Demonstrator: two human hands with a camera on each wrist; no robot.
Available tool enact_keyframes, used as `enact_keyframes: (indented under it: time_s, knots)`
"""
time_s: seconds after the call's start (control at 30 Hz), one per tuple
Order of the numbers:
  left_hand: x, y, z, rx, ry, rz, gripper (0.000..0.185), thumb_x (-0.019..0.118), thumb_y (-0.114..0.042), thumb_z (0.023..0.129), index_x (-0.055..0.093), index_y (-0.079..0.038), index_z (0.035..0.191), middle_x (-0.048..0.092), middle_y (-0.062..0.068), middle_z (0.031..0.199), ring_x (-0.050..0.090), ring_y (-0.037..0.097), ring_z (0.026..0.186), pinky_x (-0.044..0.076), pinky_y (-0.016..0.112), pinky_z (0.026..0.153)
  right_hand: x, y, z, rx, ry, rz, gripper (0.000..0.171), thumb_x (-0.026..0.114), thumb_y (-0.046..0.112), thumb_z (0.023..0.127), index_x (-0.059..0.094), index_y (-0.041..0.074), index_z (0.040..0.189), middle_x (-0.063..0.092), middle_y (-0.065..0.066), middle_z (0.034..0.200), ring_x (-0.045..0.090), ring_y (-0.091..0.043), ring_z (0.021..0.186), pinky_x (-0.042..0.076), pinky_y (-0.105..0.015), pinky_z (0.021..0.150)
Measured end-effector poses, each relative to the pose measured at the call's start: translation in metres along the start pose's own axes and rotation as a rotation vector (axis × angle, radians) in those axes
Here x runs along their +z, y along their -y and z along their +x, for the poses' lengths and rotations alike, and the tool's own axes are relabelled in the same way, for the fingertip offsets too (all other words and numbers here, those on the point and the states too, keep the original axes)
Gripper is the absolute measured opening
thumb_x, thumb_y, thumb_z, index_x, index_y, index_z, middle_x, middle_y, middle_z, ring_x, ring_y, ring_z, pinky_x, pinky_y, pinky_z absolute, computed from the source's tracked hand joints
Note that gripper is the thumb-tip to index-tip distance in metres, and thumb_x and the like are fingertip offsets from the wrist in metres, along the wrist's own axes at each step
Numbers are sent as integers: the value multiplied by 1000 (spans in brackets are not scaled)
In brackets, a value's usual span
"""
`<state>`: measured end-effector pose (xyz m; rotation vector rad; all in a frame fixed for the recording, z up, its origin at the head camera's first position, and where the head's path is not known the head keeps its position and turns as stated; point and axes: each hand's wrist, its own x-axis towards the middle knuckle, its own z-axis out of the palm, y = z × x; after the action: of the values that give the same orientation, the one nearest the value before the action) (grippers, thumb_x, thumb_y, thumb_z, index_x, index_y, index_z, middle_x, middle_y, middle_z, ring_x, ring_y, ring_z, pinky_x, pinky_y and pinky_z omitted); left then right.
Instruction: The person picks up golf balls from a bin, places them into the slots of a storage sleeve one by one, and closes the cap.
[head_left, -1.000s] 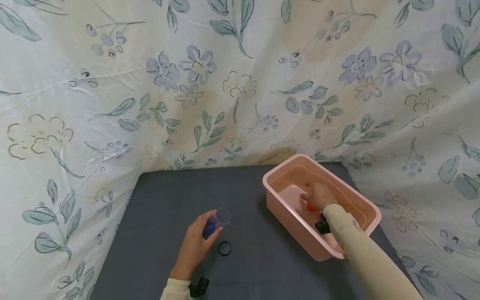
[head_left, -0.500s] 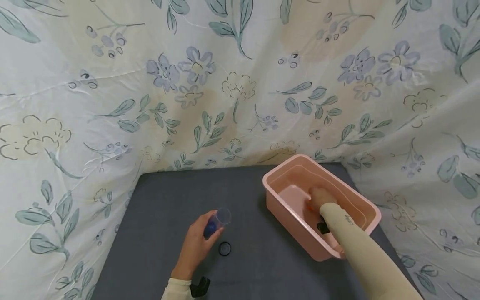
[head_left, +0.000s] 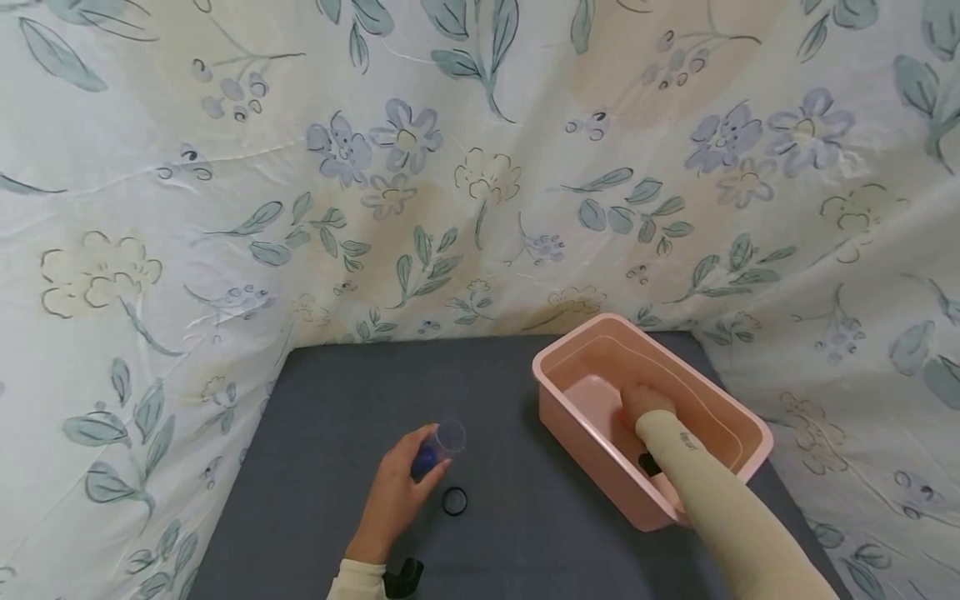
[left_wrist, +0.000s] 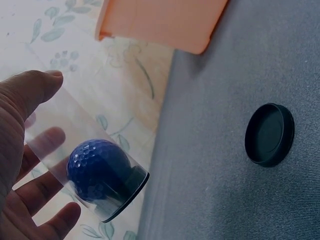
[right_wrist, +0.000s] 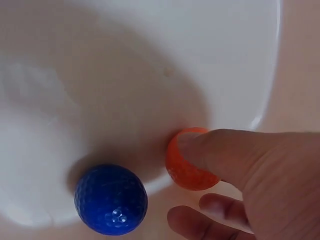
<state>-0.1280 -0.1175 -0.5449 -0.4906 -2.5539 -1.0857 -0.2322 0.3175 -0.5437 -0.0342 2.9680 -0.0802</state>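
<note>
My left hand (head_left: 397, 493) grips a clear plastic tube (head_left: 441, 443) tilted just above the grey table, with a dark blue golf ball (left_wrist: 98, 167) at its closed end. The tube (left_wrist: 82, 150) lies between thumb and fingers of the left hand (left_wrist: 22, 150). A black cap (head_left: 453, 501) lies on the table beside it, also seen as the cap (left_wrist: 269, 134). My right hand (head_left: 645, 404) reaches into the pink tub (head_left: 592, 450). There the right hand (right_wrist: 181, 186) pinches an orange ball (right_wrist: 175, 169) under the thumb. A second blue ball (right_wrist: 111, 199) rests loose next to it.
A grey tabletop (head_left: 337, 400) is backed and flanked by a floral cloth (head_left: 450, 167). The tub stands at the table's right rear. Black wrist-camera mounts show at both sleeves.
My right hand has drawn slightly nearer inside the tub and now covers the orange ball in the head view. The left hand, tube and cap have stayed put.
</note>
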Motion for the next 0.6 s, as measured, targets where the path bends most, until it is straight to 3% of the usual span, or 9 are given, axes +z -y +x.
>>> enact_keyframes:
  time_s: [0.23, 0.6]
  knots:
    - [0, 0, -1, -6, -1, -6, 56, 85, -24, 89, 62, -15, 139, 71, 7, 125, 71, 21, 108, 62, 42, 85, -2, 5, 0, 19, 19, -48, 12, 60, 9, 96, 66, -2, 94, 65, -21, 87, 69, -37, 77, 57, -55, 62]
    - [-3, 1, -1, -8, -1, 2, 56, 85, -24, 89, 62, -15, 139, 71, 7, 127, 71, 22, 110, 62, 43, 87, 1, -5, 8, -27, 35, -90, 8, 63, 9, 94, 66, 1, 93, 62, -18, 88, 66, -34, 75, 56, -54, 60]
